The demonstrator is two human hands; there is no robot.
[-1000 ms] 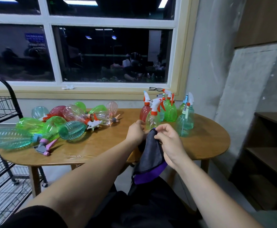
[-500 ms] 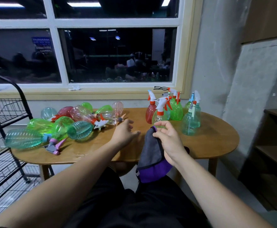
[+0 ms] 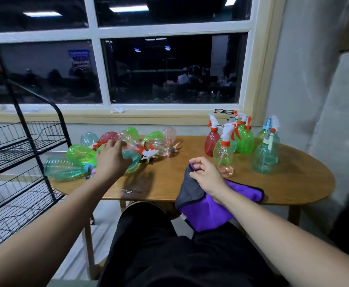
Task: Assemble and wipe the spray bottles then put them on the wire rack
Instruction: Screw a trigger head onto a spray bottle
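At the oval wooden worktop [image 3: 293, 183] beneath a dark window, your left hand [image 3: 112, 160] is spread with loose fingers, gripping nothing, over the heap of bottles [image 3: 66, 168] lying on their sides. Whether it touches the ribbed teal bottle [image 3: 133, 160] beneath it cannot be told. Your right hand [image 3: 206, 177] pinches the edge of the cloth [image 3: 202, 212], soft, grey on one face and purple on the other, which drapes over the near edge, seemingly kept ready for wiping. The standing bottles [image 3: 224, 154] at far right wear white-and-orange trigger heads. They are likely set upright to mark them as assembled, apart from the heap. All are thin, clear, tinted plastic, rounded and ridged. The black wire rack [image 3: 24, 141] stands at your left, just beside the heap.
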